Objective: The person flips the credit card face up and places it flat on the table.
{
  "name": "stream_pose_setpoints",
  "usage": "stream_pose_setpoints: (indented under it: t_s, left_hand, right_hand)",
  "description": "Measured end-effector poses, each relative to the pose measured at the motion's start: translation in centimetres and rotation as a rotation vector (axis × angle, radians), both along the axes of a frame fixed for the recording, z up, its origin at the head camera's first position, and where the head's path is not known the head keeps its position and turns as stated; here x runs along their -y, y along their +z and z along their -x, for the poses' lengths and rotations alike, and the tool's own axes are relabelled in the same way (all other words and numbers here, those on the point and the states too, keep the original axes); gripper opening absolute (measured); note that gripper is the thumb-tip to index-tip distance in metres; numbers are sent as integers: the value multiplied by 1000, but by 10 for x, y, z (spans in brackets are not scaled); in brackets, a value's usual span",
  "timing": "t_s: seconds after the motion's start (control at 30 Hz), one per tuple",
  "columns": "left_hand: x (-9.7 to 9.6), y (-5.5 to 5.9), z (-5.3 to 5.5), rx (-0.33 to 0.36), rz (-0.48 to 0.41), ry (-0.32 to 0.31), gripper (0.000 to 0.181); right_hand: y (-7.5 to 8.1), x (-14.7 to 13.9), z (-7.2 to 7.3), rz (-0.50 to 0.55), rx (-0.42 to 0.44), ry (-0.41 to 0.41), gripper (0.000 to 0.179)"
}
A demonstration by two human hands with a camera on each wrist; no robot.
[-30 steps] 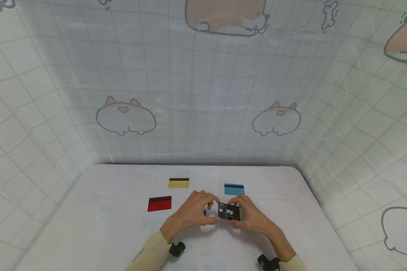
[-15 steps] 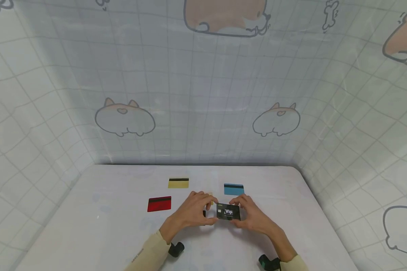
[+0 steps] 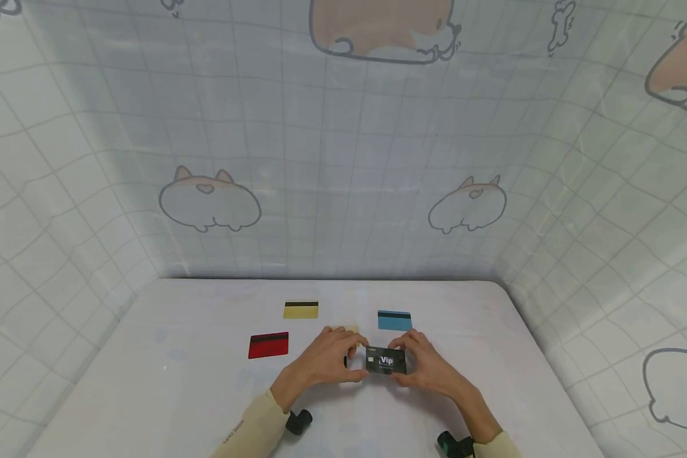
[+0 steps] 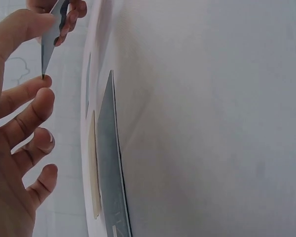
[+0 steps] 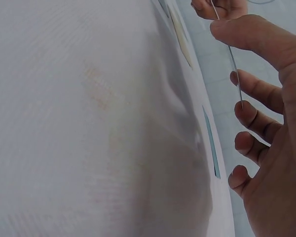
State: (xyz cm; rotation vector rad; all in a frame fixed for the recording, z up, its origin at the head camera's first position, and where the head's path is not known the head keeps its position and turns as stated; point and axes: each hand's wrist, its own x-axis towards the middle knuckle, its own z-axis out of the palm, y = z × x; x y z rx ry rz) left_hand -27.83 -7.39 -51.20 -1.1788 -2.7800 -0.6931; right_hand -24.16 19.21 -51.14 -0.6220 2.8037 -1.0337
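A black bank-style card (image 3: 386, 361) printed "Vip", with a chip, is held up above the white table, its printed face toward the head camera. My left hand (image 3: 323, 357) pinches its left end between thumb and fingers. The right hand (image 3: 426, 366) grips the other end the same way. Seen nearly edge-on, the card (image 5: 235, 69) spans thumb and fingertips in the right wrist view. Beneath the left hand lies a dark card (image 4: 111, 163), mostly hidden in the head view. Just beyond it, a cream card (image 3: 352, 329) shows partly behind the fingers.
A red card (image 3: 268, 345) lies left of the hands, a yellow one (image 3: 301, 310) farther back, and a blue one (image 3: 394, 320) behind the right hand. Each shows a dark stripe. Patterned curtain-like walls (image 3: 343, 248) enclose the table's back and sides.
The Vip card has tilted slightly, its top edge a little lower in the head view. Both hands keep their hold and have barely moved. The cards on the table stay put.
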Motion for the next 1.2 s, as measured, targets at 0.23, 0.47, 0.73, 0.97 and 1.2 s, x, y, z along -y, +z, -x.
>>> stream_pose_setpoints:
  t_s: [0.23, 0.47, 0.73, 0.97, 1.2]
  left_hand:
    - [-2, -5, 1, 42, 82, 21, 50]
    - [-3, -5, 1, 67, 123, 31, 52]
    - [-3, -6, 1, 47, 151, 47, 52]
    - [-4, -6, 1, 38, 189, 78, 50]
    - [-5, -7, 2, 42, 221, 90, 50]
  right_hand:
    - [-9, -2, 3, -41, -12, 13, 51]
    - [-16, -1, 7, -100, -7, 13, 50]
    - [-14, 2, 9, -107, 10, 8, 50]
    - [-17, 3, 12, -159, 2, 1, 51]
    - [-20, 5, 13, -196, 18, -13, 52]
